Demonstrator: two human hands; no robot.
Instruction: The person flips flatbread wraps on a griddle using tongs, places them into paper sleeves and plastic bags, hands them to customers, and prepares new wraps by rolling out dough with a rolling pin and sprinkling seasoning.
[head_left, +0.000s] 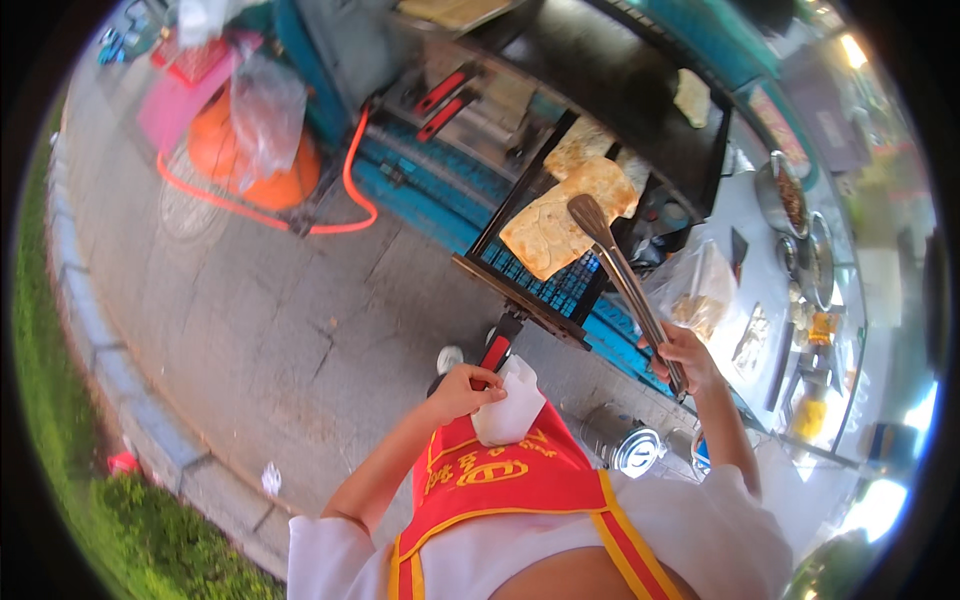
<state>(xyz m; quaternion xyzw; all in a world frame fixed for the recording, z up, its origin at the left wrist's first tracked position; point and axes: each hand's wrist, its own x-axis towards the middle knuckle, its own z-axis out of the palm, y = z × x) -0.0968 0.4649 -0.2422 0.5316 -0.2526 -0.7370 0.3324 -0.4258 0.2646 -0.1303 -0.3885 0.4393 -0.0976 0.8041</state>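
My left hand (465, 391) pinches a white paper bag (511, 409) in front of my red apron. Right by those fingers is the red and black handle (497, 349) of a pulled-out rack drawer (517, 301); whether they also touch the handle is unclear. Metal tongs (630, 289) are in my right hand (686, 358), and their head lies over a browned flatbread (551, 232) on the drawer's rack. I cannot tell whether the jaws grip it. Behind it are more flatbreads (581, 142), partly covered.
A dark griddle (600, 60) bearing one pale flatbread piece (692, 97) sits beyond the drawer. On the right counter are a plastic bag (697, 289) and a metal bowl of filling (781, 195). An orange hose (356, 176) loops at the left; a metal canister (619, 439) stands below the counter.
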